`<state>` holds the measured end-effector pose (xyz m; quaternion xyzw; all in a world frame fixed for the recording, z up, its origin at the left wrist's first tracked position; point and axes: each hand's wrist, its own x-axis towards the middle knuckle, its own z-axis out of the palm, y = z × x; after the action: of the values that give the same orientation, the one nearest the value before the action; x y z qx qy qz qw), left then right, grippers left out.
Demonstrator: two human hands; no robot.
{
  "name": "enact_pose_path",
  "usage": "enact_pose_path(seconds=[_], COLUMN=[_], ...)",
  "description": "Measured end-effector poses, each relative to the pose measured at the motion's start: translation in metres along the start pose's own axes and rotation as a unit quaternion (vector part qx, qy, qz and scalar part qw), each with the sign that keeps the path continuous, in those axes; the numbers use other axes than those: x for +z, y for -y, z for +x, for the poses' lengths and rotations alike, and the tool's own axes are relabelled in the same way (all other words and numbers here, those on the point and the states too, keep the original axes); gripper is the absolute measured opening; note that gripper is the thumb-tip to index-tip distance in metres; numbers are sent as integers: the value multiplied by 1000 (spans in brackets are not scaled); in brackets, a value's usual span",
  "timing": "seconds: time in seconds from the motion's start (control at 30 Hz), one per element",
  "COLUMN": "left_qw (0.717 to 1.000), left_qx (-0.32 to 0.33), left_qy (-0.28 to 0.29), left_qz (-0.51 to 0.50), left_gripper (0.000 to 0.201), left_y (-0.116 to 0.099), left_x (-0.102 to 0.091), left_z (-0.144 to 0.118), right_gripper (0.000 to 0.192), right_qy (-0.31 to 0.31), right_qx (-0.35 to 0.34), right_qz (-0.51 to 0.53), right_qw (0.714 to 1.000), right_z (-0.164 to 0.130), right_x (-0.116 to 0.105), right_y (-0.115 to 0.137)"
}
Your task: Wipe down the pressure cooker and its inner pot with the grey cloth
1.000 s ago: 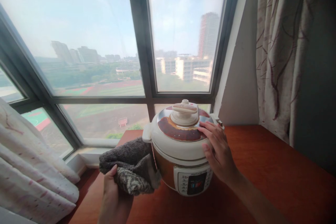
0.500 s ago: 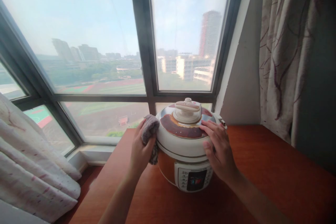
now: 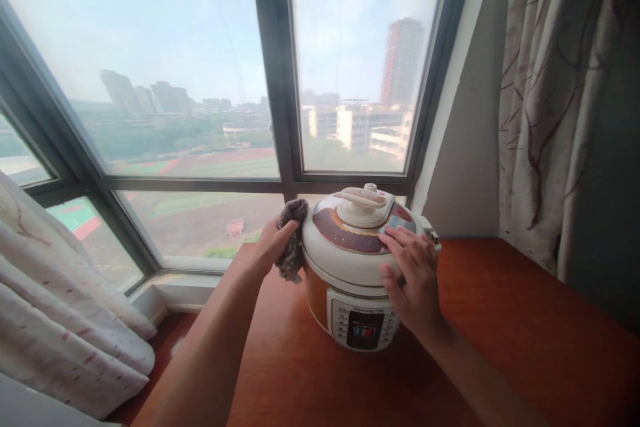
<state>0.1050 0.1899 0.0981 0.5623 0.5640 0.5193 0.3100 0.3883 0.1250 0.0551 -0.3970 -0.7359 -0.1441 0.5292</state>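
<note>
A white electric pressure cooker (image 3: 345, 270) with a brown patterned lid, a knob-like handle and a front control panel (image 3: 365, 323) stands upright on the reddish-brown wooden table. My left hand (image 3: 273, 243) is closed around a bunched grey cloth (image 3: 291, 240), which lies against the left side of the cooker's lid and hangs down beside its body. On the lid's right front rest the outstretched fingers of my right hand (image 3: 413, 273), with the thumb lower, near the rim. Part of the cooker's right side is hidden behind this hand.
The wooden table (image 3: 500, 320) extends to the right of the cooker. Behind it are large windows with a dark frame (image 3: 280, 80). Patterned curtains hang at the left (image 3: 65, 320) and at the right (image 3: 545, 113). A white sill (image 3: 187, 290) lies beyond the table's left edge.
The cooker has turned slightly, its panel shifting left and its handle now slanted. My left hand and the cloth have moved farther back along its side. My right hand stays on the lid.
</note>
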Motion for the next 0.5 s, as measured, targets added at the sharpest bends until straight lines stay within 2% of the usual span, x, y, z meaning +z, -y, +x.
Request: enact_pose_path(seconds=[0.27,0.4,0.5], left_qw=[992,985,983], left_qx=[91,129,119], left_qy=[-87,-97,-101], left_qz=[-17,-67,-100], left_gripper=[44,50,52], left_y=[16,20,31], left_x=[2,5,15], left_z=[-45,-77,-110], right_gripper=[38,40,40], right_qy=[-11,-13,-12], right_qx=[-22,-25,-21], right_qz=[23,32,33], right_qw=[999,999,999], right_z=[-2,-2,-2], right_x=[-1,-3,-4], right_y=[-7,-9,-9])
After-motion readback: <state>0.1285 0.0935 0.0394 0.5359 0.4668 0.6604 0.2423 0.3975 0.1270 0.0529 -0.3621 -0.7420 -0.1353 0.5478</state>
